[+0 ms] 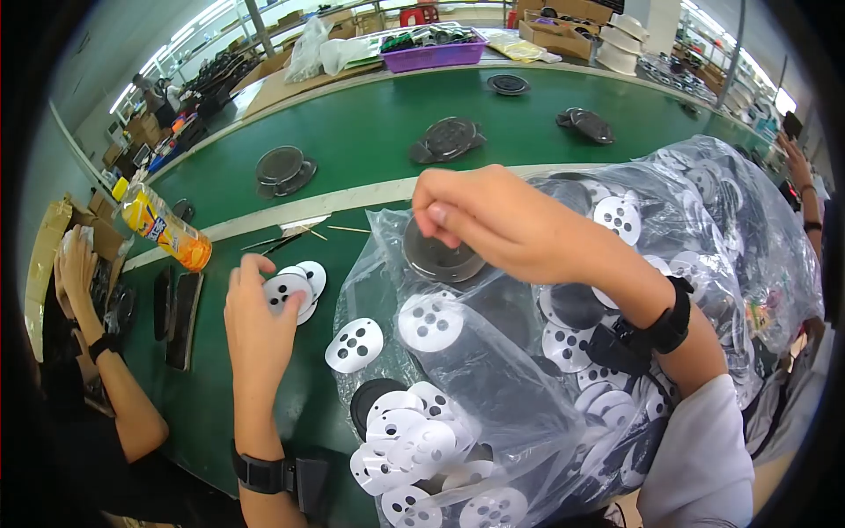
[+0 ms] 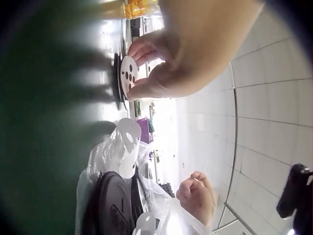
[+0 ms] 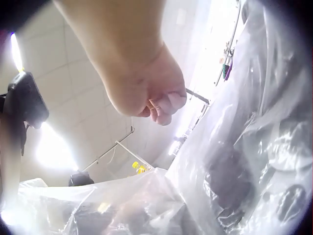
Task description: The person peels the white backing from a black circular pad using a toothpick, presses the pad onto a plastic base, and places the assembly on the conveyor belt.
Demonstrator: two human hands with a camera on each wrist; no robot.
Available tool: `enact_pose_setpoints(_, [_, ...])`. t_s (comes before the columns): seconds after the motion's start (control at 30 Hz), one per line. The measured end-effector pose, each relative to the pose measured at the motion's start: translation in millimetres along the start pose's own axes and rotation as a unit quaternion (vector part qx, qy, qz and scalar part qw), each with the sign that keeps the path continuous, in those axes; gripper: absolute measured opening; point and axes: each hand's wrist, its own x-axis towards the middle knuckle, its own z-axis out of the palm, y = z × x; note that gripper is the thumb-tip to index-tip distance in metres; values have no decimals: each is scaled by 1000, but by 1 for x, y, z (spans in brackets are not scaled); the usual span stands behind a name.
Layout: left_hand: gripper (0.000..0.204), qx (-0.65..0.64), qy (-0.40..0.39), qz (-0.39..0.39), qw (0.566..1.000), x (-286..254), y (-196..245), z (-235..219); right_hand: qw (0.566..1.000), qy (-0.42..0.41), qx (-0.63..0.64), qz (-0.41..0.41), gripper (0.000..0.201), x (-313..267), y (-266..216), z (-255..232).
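My left hand pinches the edges of a white disc with dark holes, also plain in the left wrist view, where the hand has thumb and fingers around the disc. More white discs lie right beside it on the green table. My right hand is raised over a dark round part on the clear plastic bag, its fingers curled inward. In the right wrist view the fingers of this hand are bunched; whether they pinch something tiny is unclear.
Thin sticks and a juice bottle are beyond my left hand. Dark round parts sit on the green strip behind, below a purple bin. Loose discs cover the near bag. Another person's hands are at left.
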Motion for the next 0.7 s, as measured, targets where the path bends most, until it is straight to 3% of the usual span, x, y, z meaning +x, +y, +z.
enact_pose_setpoints(0.07, [24,-116,-117,-65,984,2,-6,1,999,-6,15,-28,13,0,-7,1])
enact_pose_setpoints(0.1, [20,-138,-65,49,987,2,-11,7,1000,-7,-2,-20,12,1,-15,-1])
enact_pose_setpoints(0.13, [20,-135,-64,45,988,1,1,3,1000,-9,-18,-12,10,2,-23,-1])
enact_pose_setpoints(0.17, [17,-329,-90,-39,939,-2,22,-3,1000,-12,-15,-14,10,2,-29,1])
enact_pose_setpoints(0.2, [15,-508,-109,-121,846,-5,41,-9,1000,4,6,12,9,2,-34,3])
enact_pose_setpoints(0.23, [15,-554,-127,-110,815,-9,50,-13,999,19,26,40,7,1,-38,6])
enact_pose_setpoints(0.3, [17,-621,-158,-97,762,-17,62,-19,998,34,51,12,6,-2,-43,12])
enact_pose_setpoints(0.43, [23,-634,-134,-55,759,-27,77,-25,995,73,41,-50,6,-5,-48,21])
enact_pose_setpoints(0.57, [22,-646,-91,-60,755,-34,84,-23,992,97,-9,-80,7,-7,-54,22])
enact_pose_setpoints(0.63, [22,-611,-62,-29,789,-36,87,-23,993,93,-1,-76,7,-8,-57,22])
enact_pose_setpoints(0.7, [21,-609,-55,-17,791,-37,86,-24,993,92,8,-71,7,-8,-59,24])
